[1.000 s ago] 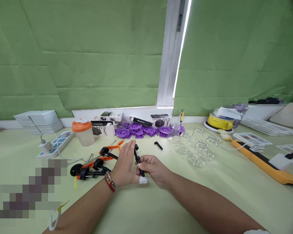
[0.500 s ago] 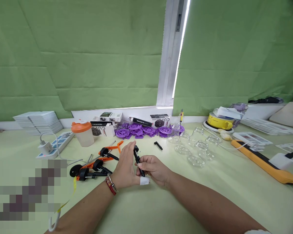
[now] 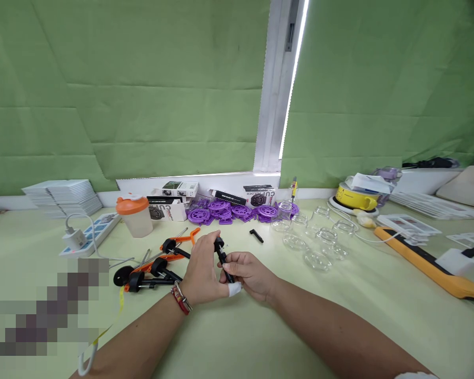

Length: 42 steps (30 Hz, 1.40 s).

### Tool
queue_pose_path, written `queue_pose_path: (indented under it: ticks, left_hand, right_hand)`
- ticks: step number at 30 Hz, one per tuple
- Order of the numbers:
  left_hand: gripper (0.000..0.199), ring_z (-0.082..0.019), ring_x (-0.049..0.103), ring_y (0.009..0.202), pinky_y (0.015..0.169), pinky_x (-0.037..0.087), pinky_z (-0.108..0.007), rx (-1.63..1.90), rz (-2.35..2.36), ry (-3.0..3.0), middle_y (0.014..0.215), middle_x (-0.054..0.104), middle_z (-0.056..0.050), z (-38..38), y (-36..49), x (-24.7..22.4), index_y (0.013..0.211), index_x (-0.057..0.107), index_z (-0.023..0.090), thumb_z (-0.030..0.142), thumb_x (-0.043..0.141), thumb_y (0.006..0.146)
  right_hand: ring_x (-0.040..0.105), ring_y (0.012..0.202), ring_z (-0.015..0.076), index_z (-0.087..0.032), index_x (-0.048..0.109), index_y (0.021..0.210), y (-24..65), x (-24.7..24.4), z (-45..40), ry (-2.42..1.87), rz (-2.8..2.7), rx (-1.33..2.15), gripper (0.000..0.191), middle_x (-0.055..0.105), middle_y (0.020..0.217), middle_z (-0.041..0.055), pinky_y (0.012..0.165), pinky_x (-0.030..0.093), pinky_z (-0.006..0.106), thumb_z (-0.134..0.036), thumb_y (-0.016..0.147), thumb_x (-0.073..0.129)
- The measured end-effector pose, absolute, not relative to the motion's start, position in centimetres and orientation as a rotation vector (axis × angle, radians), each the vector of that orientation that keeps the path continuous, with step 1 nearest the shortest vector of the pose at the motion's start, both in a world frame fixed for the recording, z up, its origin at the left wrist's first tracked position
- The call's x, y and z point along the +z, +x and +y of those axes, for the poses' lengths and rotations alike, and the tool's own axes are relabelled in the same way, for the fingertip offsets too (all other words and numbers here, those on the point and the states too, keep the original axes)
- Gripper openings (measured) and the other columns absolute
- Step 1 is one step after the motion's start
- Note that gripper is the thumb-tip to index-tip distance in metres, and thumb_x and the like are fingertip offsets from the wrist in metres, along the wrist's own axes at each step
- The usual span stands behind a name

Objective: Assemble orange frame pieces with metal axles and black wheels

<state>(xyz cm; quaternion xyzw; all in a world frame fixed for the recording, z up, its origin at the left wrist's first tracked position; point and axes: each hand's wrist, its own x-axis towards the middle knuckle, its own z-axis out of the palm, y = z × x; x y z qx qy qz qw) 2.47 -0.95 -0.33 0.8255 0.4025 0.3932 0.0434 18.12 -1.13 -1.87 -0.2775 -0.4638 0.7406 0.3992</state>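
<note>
A slim black rod with a round black head (image 3: 222, 255) is held tilted between my hands above the table. My right hand (image 3: 247, 271) pinches its lower part between thumb and fingers. My left hand (image 3: 203, 268) is curved around its left side, fingers at the round head and the thumb, wrapped in white tape, near the low end. Beside my left wrist lie several similar black pieces (image 3: 158, 267) with metal shafts and orange parts (image 3: 177, 240). Beyond my right hand rests a small bent black piece (image 3: 256, 236). The fingertips behind the rod are partly hidden.
Purple wheel-shaped holders (image 3: 240, 212) and cup-holder boxes (image 3: 259, 196) line the back. Clear glass-like vessels (image 3: 318, 258) stand right of centre, before an orange-and-black power strip (image 3: 430, 263). An orange-lidded cup (image 3: 134, 218) and a white power strip (image 3: 90, 237) are at left.
The taped left thumb has moved slightly up and closer to the rod's low end. The right hand keeps its pinch, and the table items stay in place.
</note>
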Motion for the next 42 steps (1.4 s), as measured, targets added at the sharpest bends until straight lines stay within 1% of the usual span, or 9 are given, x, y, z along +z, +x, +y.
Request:
queue_pose_path:
  ticks: [9,14,19,23,26,28,33,38,42]
  left_hand:
    - [0.093,-0.031,0.047,0.105,0.092,0.037,-0.047,1.195,1.269,2.557,0.114,0.047,-0.012,-1.2,2.6,0.2,0.127,0.031,0.017,0.044,0.07,0.047]
    - [0.099,-0.033,0.044,0.109,0.095,0.034,-0.05,1.149,1.238,2.581,0.119,0.044,-0.014,-0.9,2.2,0.2,0.131,0.025,0.016,0.04,0.071,0.046]
    - [0.1,-0.031,0.042,0.115,0.095,0.038,-0.046,1.101,1.169,2.468,0.126,0.038,-0.016,-0.9,2.1,0.0,0.133,0.019,0.016,0.033,0.071,0.049]
    - [0.105,-0.033,0.039,0.119,0.098,0.036,-0.049,1.133,1.198,2.417,0.129,0.034,-0.016,-0.9,2.3,-0.4,0.135,0.015,0.017,0.033,0.073,0.049]
    - [0.108,-0.035,0.034,0.123,0.1,0.034,-0.051,1.191,1.191,2.404,0.132,0.028,-0.017,-0.8,2.4,-0.6,0.134,0.013,0.018,0.034,0.074,0.047]
    - [0.105,-0.035,0.033,0.123,0.1,0.033,-0.052,1.252,1.163,2.402,0.131,0.027,-0.017,-0.8,2.5,-0.7,0.131,0.016,0.018,0.033,0.074,0.045]
    - [0.093,-0.028,0.043,0.109,0.093,0.04,-0.046,1.256,1.189,2.335,0.119,0.035,-0.012,-0.9,2.8,-0.5,0.123,0.023,0.019,0.03,0.073,0.046]
    - [0.084,-0.026,0.044,0.107,0.092,0.04,-0.043,1.255,1.227,2.326,0.117,0.037,-0.011,-1.5,3.1,0.0,0.121,0.027,0.019,0.031,0.071,0.05]
    - [0.076,-0.024,0.046,0.102,0.089,0.042,-0.04,1.24,1.24,2.305,0.111,0.041,-0.009,-2.0,3.3,0.4,0.118,0.031,0.02,0.027,0.068,0.053]
  right_hand:
    - [0.059,0.059,0.0124,-0.011,0.061,0.08,18.1,-1.9,-1.2,-0.658,-1.18,1.899,0.027,0.066,0.067,0.005,0.057,0.039,0.024,-0.032,0.068,0.074]
    - [0.057,0.057,0.0114,-0.012,0.061,0.079,18.1,-1.8,-1.2,-0.683,-1.18,1.889,0.027,0.066,0.067,0.0044,0.056,0.038,0.024,-0.033,0.068,0.074]
    - [0.058,0.059,0.0117,-0.012,0.06,0.076,18.1,-1.9,-1.2,-0.684,-1.177,1.878,0.027,0.066,0.067,0.0043,0.057,0.038,0.024,-0.033,0.068,0.074]
    - [0.057,0.058,0.0117,-0.011,0.061,0.078,18.1,-2.0,-1.1,-0.681,-1.158,1.878,0.028,0.065,0.066,0.0039,0.057,0.038,0.024,-0.033,0.067,0.074]
    - [0.057,0.058,0.0114,-0.011,0.061,0.081,18.1,-2.0,-1.0,-0.666,-1.156,1.883,0.029,0.065,0.067,0.0038,0.057,0.037,0.024,-0.033,0.067,0.074]
    - [0.056,0.057,0.0111,-0.011,0.061,0.081,18.2,-2.0,-1.0,-0.659,-1.156,1.882,0.029,0.065,0.067,0.0038,0.056,0.037,0.024,-0.033,0.067,0.074]
    - [0.056,0.058,0.0113,-0.011,0.061,0.077,18.2,-2.0,-1.0,-0.682,-1.159,1.879,0.027,0.065,0.066,0.0034,0.057,0.037,0.024,-0.032,0.066,0.075]
    - [0.058,0.06,0.0127,-0.012,0.061,0.076,18.1,-1.9,-1.0,-0.659,-1.162,1.881,0.028,0.065,0.065,0.0037,0.06,0.039,0.025,-0.033,0.065,0.075]
    - [0.058,0.06,0.0129,-0.011,0.061,0.077,18.1,-1.7,-1.1,-0.631,-1.171,1.876,0.031,0.066,0.065,0.0041,0.062,0.04,0.026,-0.035,0.065,0.076]
